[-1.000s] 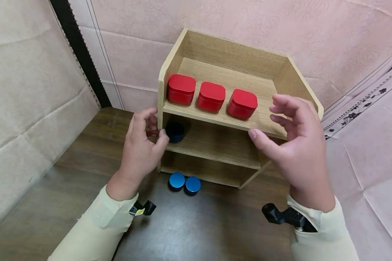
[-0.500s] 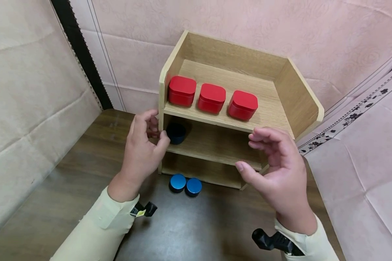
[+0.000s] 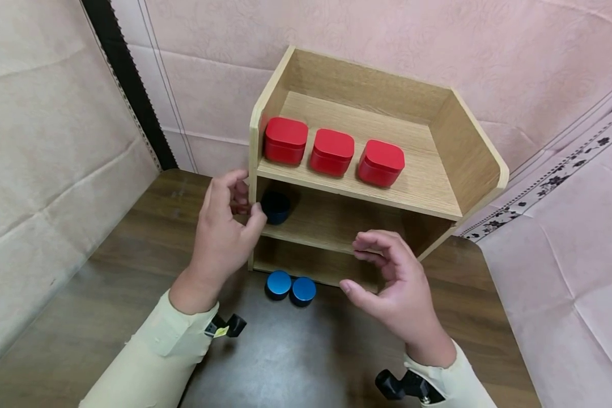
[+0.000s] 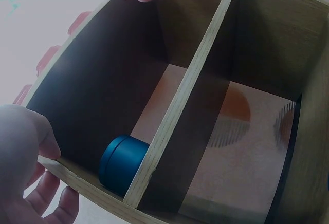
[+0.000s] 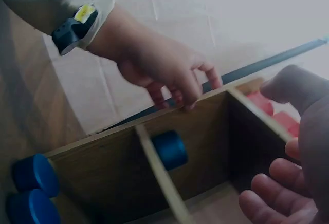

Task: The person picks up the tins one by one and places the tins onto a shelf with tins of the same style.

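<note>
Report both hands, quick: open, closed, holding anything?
Left hand: closed, gripping the wooden shelf at its left side.
Right hand: open, holding nothing.

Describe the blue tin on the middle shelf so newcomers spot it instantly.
Find the wooden shelf unit and go to its middle level. At the left end, near the left hand, sits a round blue tin; unlike the two blue tins on the table, it stands inside the unit.

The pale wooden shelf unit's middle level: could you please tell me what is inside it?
One blue cylindrical container stands at its left end. In the head view, the upper wooden board hides its rear, and the right hand covers part of its front edge.
</note>
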A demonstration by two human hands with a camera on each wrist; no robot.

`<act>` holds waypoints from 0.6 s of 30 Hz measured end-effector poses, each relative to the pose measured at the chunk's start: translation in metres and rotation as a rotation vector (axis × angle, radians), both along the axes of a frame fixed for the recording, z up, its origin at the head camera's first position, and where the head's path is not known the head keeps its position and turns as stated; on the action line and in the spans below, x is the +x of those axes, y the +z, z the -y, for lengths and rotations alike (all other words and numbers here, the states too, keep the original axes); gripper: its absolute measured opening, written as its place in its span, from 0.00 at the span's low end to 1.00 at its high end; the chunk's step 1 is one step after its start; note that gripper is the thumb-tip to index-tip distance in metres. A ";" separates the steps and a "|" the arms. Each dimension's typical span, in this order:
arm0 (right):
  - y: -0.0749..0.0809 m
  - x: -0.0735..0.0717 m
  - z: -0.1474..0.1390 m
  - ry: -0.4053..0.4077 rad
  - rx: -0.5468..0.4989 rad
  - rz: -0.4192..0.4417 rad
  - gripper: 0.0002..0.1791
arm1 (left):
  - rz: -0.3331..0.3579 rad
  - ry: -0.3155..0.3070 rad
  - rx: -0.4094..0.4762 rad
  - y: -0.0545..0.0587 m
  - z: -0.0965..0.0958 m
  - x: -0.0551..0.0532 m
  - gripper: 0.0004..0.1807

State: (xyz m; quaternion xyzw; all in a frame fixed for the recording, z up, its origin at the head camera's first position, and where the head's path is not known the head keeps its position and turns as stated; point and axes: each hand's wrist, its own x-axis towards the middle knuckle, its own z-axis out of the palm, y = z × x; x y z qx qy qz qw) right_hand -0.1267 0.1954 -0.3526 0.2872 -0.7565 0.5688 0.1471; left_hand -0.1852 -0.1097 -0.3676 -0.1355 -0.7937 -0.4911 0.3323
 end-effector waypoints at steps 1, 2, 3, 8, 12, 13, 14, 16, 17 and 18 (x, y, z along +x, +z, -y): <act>-0.003 -0.001 0.000 0.002 0.011 0.012 0.44 | 0.001 0.000 0.001 0.000 0.000 0.000 0.30; -0.007 -0.002 -0.001 0.007 0.019 0.023 0.44 | 0.001 0.000 0.001 0.000 0.000 0.000 0.30; -0.011 -0.003 -0.001 0.014 0.026 0.032 0.43 | 0.001 -0.001 0.002 0.000 0.000 -0.001 0.31; -0.032 -0.010 -0.002 0.059 0.054 0.045 0.42 | -0.002 -0.004 0.005 0.000 0.000 -0.001 0.31; -0.047 -0.017 -0.004 0.118 0.057 0.041 0.42 | -0.004 -0.004 0.004 0.000 -0.001 -0.001 0.30; -0.051 -0.019 -0.004 0.134 0.055 0.039 0.42 | -0.004 -0.004 0.004 0.000 -0.001 0.000 0.30; -0.054 -0.020 -0.004 0.150 0.055 0.041 0.42 | -0.004 -0.003 0.005 0.000 -0.001 0.000 0.30; -0.061 -0.022 -0.004 0.172 0.061 0.055 0.42 | -0.005 -0.002 0.005 0.000 -0.001 0.000 0.30; -0.064 -0.024 -0.004 0.179 0.066 0.061 0.42 | -0.005 -0.003 0.005 0.000 -0.001 0.000 0.30; -0.068 -0.025 -0.004 0.184 0.073 0.070 0.42 | -0.006 -0.003 0.006 0.000 -0.001 0.000 0.30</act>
